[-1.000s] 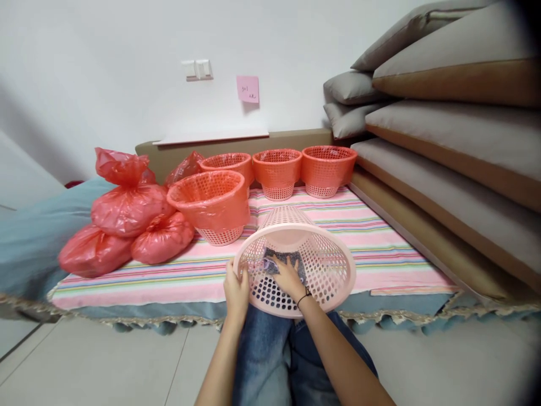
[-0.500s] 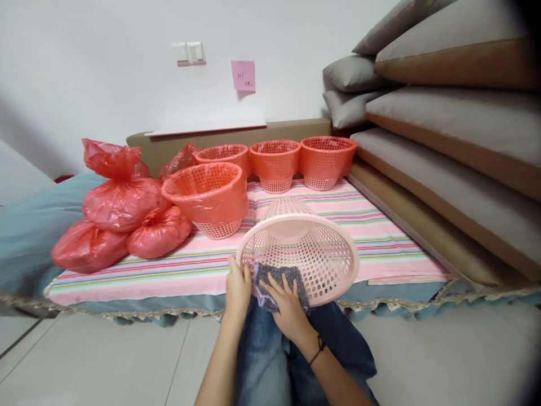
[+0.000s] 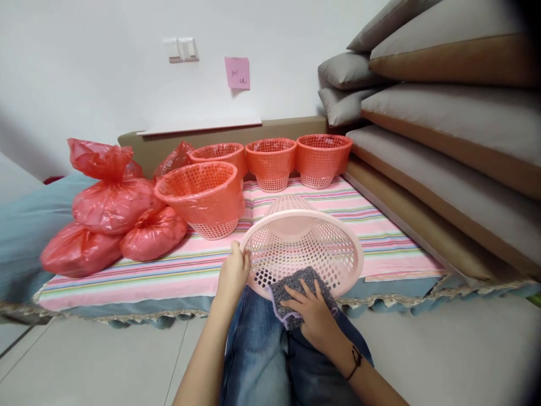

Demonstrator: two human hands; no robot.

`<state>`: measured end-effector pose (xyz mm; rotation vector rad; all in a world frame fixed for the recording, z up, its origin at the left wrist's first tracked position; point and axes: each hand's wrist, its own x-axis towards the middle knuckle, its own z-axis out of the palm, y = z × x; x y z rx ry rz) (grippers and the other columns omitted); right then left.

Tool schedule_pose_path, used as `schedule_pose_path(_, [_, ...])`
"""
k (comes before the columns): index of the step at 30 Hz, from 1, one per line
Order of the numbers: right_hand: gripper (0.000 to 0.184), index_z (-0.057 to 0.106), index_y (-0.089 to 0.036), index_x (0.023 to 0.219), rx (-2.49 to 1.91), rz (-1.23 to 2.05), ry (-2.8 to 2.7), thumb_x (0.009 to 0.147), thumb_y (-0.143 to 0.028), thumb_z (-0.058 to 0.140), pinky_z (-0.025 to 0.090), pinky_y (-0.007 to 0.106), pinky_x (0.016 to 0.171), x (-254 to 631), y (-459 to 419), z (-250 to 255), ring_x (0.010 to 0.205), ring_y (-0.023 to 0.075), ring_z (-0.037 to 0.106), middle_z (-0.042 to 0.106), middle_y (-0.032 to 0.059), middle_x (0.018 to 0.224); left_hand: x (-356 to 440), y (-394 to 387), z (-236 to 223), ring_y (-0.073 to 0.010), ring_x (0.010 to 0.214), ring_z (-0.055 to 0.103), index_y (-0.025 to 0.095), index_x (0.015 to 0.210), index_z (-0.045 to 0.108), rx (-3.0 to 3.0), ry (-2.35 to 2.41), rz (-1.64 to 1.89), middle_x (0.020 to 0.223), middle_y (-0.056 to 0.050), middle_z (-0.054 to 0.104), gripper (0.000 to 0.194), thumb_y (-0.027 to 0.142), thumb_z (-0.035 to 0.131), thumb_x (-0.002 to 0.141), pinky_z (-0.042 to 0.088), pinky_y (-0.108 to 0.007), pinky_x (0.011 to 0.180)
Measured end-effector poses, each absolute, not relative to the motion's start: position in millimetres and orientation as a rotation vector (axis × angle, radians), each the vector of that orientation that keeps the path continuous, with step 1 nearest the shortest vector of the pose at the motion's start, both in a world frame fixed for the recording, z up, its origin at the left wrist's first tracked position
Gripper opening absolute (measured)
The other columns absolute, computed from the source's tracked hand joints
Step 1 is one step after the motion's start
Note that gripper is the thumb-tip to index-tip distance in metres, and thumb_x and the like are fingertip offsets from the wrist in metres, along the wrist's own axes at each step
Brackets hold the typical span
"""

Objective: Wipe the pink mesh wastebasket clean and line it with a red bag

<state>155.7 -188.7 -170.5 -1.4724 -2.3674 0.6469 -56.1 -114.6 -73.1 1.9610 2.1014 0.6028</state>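
A pale pink mesh plastic basket (image 3: 302, 225) lies on its side, its wide mouth turned toward me above my knees. My left hand (image 3: 235, 270) is closed around the left side of its rim. Under my right hand (image 3: 315, 316) is a folded grey cloth (image 3: 296, 285) with a lilac edge. The right fingers lie spread over the cloth and hold it against the lower rim of the basket; the thumb is hidden.
Several similar baskets lined with red bags, such as the nearest lined basket (image 3: 200, 194), stand behind on a striped sheet (image 3: 169, 276). Knotted, filled red bags (image 3: 114, 206) are piled on the left. Stacked cushions (image 3: 439, 152) rise on the right. A pink note (image 3: 237, 73) hangs on the wall.
My right hand has moved right and slightly down along the basket's lower rim with the cloth. My left hand keeps its grip on the rim, and the basket has shifted slightly right.
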Motion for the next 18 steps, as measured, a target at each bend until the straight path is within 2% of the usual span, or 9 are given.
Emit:
schedule_pose_path(3, [0.080, 0.060, -0.035, 0.130, -1.487, 0.679, -2.299, 0.059, -0.002, 0.042, -0.002, 0.066, 0.115, 148.4, -188.7, -167.8, 0.146, 0.0359, 0.021, 0.044, -0.0095, 0.149, -47.4, -121.2, -66.5, -0.0296, 0.078, 0.071, 0.017, 0.105, 0.037, 1.951, 2.153, 0.503, 0.082, -0.016, 0.071, 0.012, 0.025, 0.034, 0.098, 0.036, -0.029, 0.057])
schedule_pose_path(6, [0.086, 0.044, -0.032, 0.145, -1.478, 0.810, -2.036, 0.065, -0.001, 0.038, 0.001, 0.069, 0.114, 124.6, -184.4, -166.5, 0.146, 0.0347, 0.022, 0.043, -0.0053, 0.151, -36.1, -127.2, -57.3, -0.0312, 0.078, 0.071, 0.015, 0.108, 0.037, 1.960, 2.196, 0.442, 0.081, -0.016, 0.071, 0.015, 0.024, 0.031, 0.098, 0.037, -0.030, 0.058])
schedule_pose_path(9, [0.078, 0.033, -0.027, 0.150, -1.332, 0.965, -1.606, 0.075, -0.009, 0.039, 0.011, 0.061, 0.118, 99.6, -171.8, -167.3, 0.144, 0.0278, 0.030, 0.041, 0.0008, 0.152, -30.8, -131.0, -51.9, -0.0318, 0.078, 0.071, 0.016, 0.106, 0.038, 1.984, 2.152, 0.466, 0.081, -0.016, 0.071, 0.015, 0.025, 0.031, 0.098, 0.039, -0.031, 0.060])
schedule_pose_path(12, [0.062, 0.044, -0.019, 0.142, -1.170, 1.031, -1.234, 0.081, -0.025, 0.050, 0.031, 0.047, 0.116, 89.5, -148.4, -162.0, 0.136, 0.0243, 0.044, 0.051, 0.0084, 0.144, -37.5, -134.2, -58.3, -0.0304, 0.074, 0.070, 0.019, 0.103, 0.038, 1.949, 2.025, 0.563, 0.078, -0.013, 0.070, 0.012, 0.027, 0.031, 0.097, 0.042, -0.031, 0.061])
schedule_pose_path(14, [0.050, 0.057, -0.016, 0.128, -1.182, 1.029, -1.076, 0.083, -0.037, 0.053, 0.040, 0.045, 0.108, 94.2, -127.2, -153.0, 0.124, 0.0265, 0.055, 0.063, 0.0121, 0.128, -46.7, -136.8, -68.5, -0.0285, 0.074, 0.070, 0.021, 0.101, 0.037, 1.873, 1.912, 0.677, 0.080, -0.011, 0.069, 0.009, 0.028, 0.033, 0.096, 0.044, -0.031, 0.062])
schedule_pose_path(16, [0.042, 0.063, -0.014, 0.115, -1.222, 0.966, -1.023, 0.086, -0.042, 0.052, 0.046, 0.044, 0.101, 104.9, -102.8, -142.1, 0.110, 0.0275, 0.063, 0.070, 0.0129, 0.114, -55.9, -139.6, -79.9, -0.0268, 0.075, 0.070, 0.022, 0.100, 0.036, 1.769, 1.798, 0.808, 0.084, -0.011, 0.069, 0.009, 0.029, 0.036, 0.095, 0.046, -0.031, 0.064])
schedule_pose_path(18, [0.040, 0.062, -0.014, 0.116, -1.285, 0.807, -1.082, 0.089, -0.040, 0.049, 0.047, 0.043, 0.096, 115.6, -77.5, -133.4, 0.105, 0.0277, 0.064, 0.070, 0.0134, 0.112, -62.6, -142.0, -89.4, -0.0262, 0.078, 0.070, 0.022, 0.100, 0.035, 1.682, 1.724, 0.903, 0.087, -0.011, 0.070, 0.010, 0.029, 0.038, 0.094, 0.048, -0.032, 0.067])
